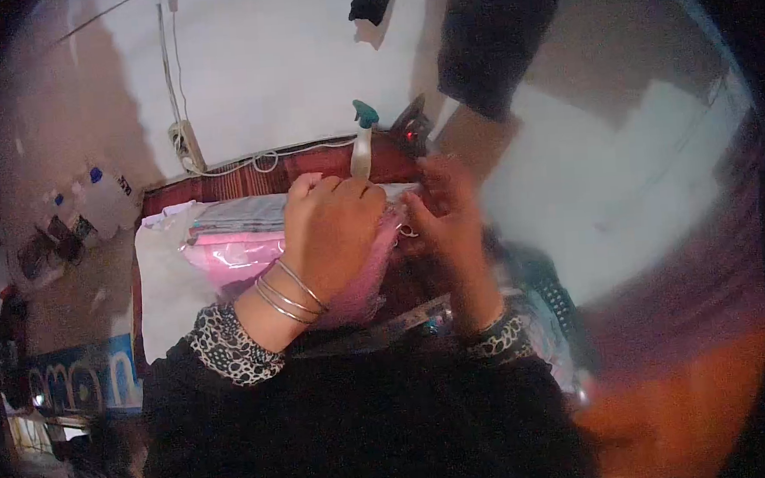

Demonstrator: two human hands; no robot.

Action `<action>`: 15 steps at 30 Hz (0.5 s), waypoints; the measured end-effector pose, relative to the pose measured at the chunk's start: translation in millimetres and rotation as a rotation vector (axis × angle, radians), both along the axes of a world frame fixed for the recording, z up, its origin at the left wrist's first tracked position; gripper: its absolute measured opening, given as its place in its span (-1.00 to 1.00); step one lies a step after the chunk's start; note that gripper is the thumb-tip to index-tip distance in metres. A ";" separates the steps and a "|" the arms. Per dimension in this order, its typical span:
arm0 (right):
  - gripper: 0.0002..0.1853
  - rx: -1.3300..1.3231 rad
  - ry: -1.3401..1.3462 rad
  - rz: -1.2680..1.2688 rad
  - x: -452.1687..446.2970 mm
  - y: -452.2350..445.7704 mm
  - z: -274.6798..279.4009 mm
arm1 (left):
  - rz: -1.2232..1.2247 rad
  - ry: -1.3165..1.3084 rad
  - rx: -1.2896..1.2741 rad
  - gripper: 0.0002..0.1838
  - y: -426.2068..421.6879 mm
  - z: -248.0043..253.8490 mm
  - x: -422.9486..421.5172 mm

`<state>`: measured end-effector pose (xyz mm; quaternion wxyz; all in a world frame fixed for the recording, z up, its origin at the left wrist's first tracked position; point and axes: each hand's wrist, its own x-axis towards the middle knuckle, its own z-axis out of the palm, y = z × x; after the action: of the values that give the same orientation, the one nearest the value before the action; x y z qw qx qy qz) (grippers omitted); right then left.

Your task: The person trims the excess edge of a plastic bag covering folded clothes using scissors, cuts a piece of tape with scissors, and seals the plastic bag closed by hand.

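Knuckles up and fingers curled, my left hand (336,229) grips the far end of a clear plastic package with pink material (372,279). Its fingertips are hidden behind the hand. Just right of that end is my right hand (453,213), smeared by motion, with its thumb bent toward the package. Whether it pinches anything cannot be made out. A thin pale loop (410,230) shows below the right thumb. To the left of my left hand lie folded grey cloth (245,214) and a shiny pink packet (237,261).
A spray bottle (362,148) with a green head stands against the white wall behind my hands. A power strip (186,148) with a white cable is at the back left. White sheets (603,195) spread to the right. A dark cloth (502,39) hangs at the top.
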<state>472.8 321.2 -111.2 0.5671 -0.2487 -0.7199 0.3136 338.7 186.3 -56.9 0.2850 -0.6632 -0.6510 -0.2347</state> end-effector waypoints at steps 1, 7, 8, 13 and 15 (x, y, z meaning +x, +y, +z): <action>-0.80 0.182 -0.157 0.030 5.7 -4.2 15.2 | 0.000 0.001 0.001 -0.78 0.5 -3.9 -1.5; -0.84 0.040 -0.259 0.335 21.5 2.2 7.7 | -0.122 -0.127 -0.021 -0.77 -25.5 -12.8 -12.1; -0.86 -0.042 -0.211 0.396 23.9 1.2 5.8 | -0.134 -0.177 -0.108 -0.72 -30.4 -15.0 -14.5; -0.67 -0.279 -0.091 0.459 31.6 -3.7 -13.9 | -0.199 -0.218 -0.232 -0.64 -54.8 -12.3 -13.2; -0.60 -0.423 -0.005 0.417 30.7 -16.6 -18.5 | -0.224 -0.217 -0.239 -0.59 -57.5 -15.4 -10.1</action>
<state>503.5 304.6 -129.7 0.4243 -0.2091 -0.6755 0.5657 328.6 128.7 -72.3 0.1042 -0.7315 -0.6233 -0.2561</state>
